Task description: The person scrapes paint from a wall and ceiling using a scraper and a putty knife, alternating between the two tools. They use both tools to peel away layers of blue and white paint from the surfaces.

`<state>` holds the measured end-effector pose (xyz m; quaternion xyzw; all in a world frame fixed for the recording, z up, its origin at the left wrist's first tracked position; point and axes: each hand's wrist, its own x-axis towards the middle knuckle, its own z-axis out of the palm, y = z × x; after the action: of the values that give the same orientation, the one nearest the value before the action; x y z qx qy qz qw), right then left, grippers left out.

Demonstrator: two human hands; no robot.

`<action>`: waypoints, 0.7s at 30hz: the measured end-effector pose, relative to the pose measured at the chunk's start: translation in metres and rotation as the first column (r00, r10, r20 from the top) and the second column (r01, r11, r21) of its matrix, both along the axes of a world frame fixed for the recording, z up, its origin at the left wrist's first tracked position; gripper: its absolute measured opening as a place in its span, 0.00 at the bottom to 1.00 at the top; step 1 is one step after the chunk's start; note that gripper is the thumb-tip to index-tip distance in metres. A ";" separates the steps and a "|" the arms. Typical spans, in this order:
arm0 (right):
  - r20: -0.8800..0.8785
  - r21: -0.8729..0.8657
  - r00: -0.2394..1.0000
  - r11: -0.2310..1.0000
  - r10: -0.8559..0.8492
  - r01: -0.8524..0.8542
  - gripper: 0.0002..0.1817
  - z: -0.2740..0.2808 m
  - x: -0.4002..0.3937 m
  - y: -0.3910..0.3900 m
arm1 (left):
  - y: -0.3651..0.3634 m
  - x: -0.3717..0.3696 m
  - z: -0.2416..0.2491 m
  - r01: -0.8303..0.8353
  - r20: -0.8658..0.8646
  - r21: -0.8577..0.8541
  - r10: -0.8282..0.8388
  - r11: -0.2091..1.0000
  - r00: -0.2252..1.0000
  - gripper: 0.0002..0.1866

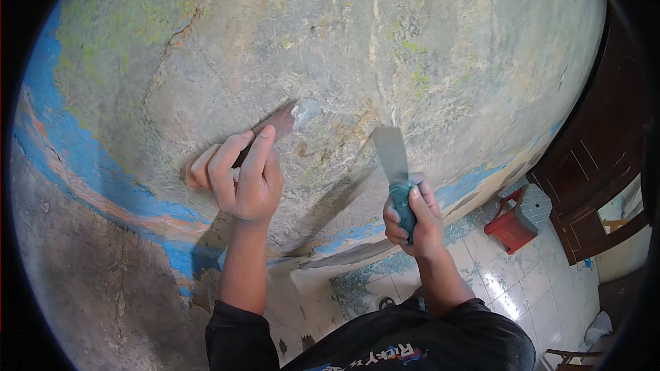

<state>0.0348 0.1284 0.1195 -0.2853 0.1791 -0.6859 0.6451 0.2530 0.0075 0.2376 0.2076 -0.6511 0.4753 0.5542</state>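
Note:
A putty knife (390,152) with a teal handle and a broad metal blade is gripped in my right hand (416,223). Its blade points up, its tip overlapping the rough wall (447,89). My left hand (244,172) closes its fingers around a long, flat reddish-brown piece (282,118) with a pale, ragged far end, held slantwise against the wall; I cannot tell its kind. A pale grey patch shows on the wall right at that end. Around both hands the wall is bare grey plaster with worn green and yellowish traces.
Blue paint (103,168) remains in a band along the wall's left and lower parts. Paint flakes lie on the white tiled floor (543,302). A red and grey plastic stool (512,230) stands at the right, near dark wooden furniture (584,158).

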 end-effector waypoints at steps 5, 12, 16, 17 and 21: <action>0.013 -0.036 1.000 0.999 -0.012 0.013 0.10 0.001 0.003 0.002 | 0.000 0.001 -0.001 -0.001 0.000 0.012 0.001 1.000 1.000 0.11; 0.035 -0.073 0.999 0.997 0.022 -0.019 0.10 -0.003 0.002 -0.001 | 0.000 0.000 -0.002 -0.009 -0.002 0.013 0.009 1.000 1.000 0.12; 0.037 -0.048 0.999 0.999 0.007 -0.005 0.11 -0.001 0.005 0.000 | 0.000 0.001 -0.002 -0.005 0.005 0.012 0.005 1.000 1.000 0.11; 0.034 -0.046 0.999 0.999 0.004 -0.002 0.11 -0.001 0.004 0.000 | 0.000 0.001 -0.002 -0.009 0.001 0.008 0.009 1.000 1.000 0.11; 0.065 -0.078 0.998 0.997 0.025 -0.020 0.09 -0.003 0.004 -0.002 | 0.001 0.001 -0.002 -0.009 0.016 0.009 0.009 1.000 1.000 0.10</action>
<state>0.0384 0.1260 0.1162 -0.2891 0.1278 -0.6940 0.6469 0.2538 0.0082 0.2352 0.2092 -0.6568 0.4764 0.5459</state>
